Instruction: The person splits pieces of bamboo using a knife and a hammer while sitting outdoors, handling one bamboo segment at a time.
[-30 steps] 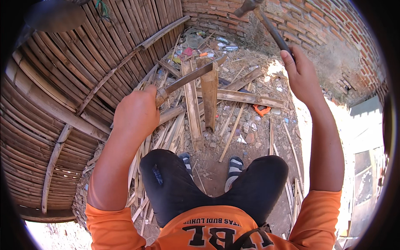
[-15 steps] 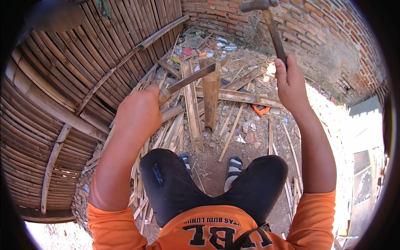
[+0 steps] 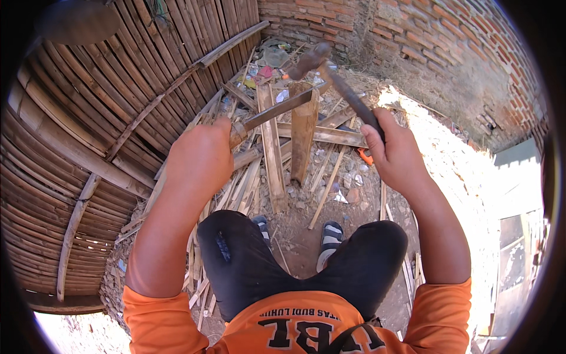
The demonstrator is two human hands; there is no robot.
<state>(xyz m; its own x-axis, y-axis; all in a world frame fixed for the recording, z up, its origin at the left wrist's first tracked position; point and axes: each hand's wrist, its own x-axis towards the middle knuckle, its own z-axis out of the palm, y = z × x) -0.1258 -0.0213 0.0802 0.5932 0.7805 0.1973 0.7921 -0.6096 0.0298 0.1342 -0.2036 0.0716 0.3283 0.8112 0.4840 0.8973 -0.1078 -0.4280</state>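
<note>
The landmark for me is the split bamboo length (image 3: 303,138) standing roughly upright on the ground in front of me, broad at the top and narrower toward its foot. My left hand (image 3: 200,153), just left of its upper part, is wrapped round the wooden grip of a machete (image 3: 278,110), whose blade lies across the bamboo's top end; how deep the edge sits there I can't make out. My right hand (image 3: 401,150), to the right of the bamboo, closes round the dark handle of a hammer (image 3: 354,97), and the blurred head hangs over the bamboo's top, seemingly apart from the blade.

I judge the bamboo light for its length, stiff and hard along the grain but easily parted along it. The outer skin is probably slick, and any freshly split edge could cut or leave splinters, so I'd take hold midway down on the rounded face, fingers clear of the top. The machete should feel rigid and a bit tip-heavy, best held only by its grip. The hammer's weight likely sits all in the head, so low on the handle suits it. Another bamboo slat (image 3: 271,153) stands just left of the bamboo length, thin strips (image 3: 242,189) lie farther left of its foot, and an orange handle (image 3: 365,157) lies to its right
</note>
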